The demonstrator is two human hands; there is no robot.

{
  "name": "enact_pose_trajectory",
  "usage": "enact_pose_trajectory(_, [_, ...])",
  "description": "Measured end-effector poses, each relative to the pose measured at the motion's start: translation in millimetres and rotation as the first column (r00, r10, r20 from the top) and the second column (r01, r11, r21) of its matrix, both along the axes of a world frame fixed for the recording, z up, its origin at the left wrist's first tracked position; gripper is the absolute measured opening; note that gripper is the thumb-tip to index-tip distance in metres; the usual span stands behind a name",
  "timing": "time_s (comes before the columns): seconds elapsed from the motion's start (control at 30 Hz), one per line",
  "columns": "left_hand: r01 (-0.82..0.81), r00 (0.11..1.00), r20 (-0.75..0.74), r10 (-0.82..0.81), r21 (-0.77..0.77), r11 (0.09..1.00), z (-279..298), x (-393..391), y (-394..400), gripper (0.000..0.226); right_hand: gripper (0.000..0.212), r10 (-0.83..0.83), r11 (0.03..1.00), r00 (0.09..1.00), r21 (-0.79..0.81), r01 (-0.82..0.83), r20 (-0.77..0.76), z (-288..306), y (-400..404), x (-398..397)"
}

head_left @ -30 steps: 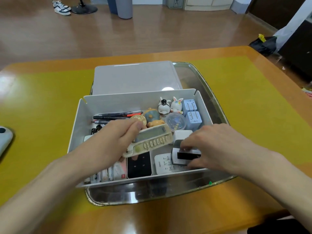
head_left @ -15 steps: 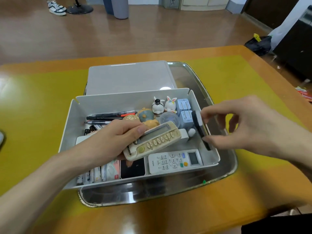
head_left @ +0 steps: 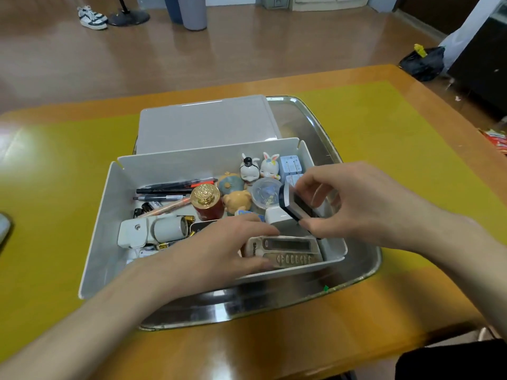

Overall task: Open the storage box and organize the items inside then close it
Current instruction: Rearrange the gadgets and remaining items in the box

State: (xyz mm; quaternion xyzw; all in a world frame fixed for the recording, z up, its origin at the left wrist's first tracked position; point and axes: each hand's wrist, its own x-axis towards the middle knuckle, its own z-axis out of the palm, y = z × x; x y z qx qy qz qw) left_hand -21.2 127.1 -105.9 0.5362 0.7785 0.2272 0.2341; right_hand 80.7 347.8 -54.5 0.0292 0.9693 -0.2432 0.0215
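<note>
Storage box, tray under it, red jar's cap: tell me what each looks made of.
Storage box: looks like white moulded plastic, matte, with thin even walls.
Tray: apparently polished metal, probably steel, given its mirror-like reflections and rolled rim.
Red jar's cap: shiny gold with embossed pattern; metal or gold-coated plastic, can't tell which.
</note>
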Motion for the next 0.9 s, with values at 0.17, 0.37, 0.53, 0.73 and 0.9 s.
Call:
enact_pose_trajectory(0.17, [-0.161,0.986,0.046,0.159,0.048,0.986,-1.2,0.5,-24.5,0.042,0.052,0.026,0.995,0.998,0.098,-0.031,0.050,2.5,-3.9,3.4])
enact_pose_trajectory(0.37, [-0.156,0.984,0.097,0.152,0.037,0.987,-3.3,2.1,-10.9,0.035,0.044,0.099,0.980,0.989,0.163,-0.117,0.113,4.0,-11.0,2.0])
enact_pose_trajectory(0.53, [-0.184,0.971,0.159,0.177,0.032,0.982,-5.9,2.3,-9.8,0.037,0.042,0.116,0.976,0.981,0.164,-0.142,0.158,2.6,-11.1,3.5])
enact_pose_trajectory(0.73, [-0.234,0.965,0.122,0.232,-0.005,0.972,4.8,-7.4,-34.2,0.034,0.049,0.193,0.950,0.959,0.206,-0.236,0.208,-3.1,-11.0,-3.1])
enact_pose_trajectory(0.9, [-0.249,0.967,0.044,0.251,-0.047,0.967,19.8,-22.9,-63.7,0.028,0.040,0.277,0.897,0.931,0.285,-0.339,0.237,-13.3,-15.9,-7.8])
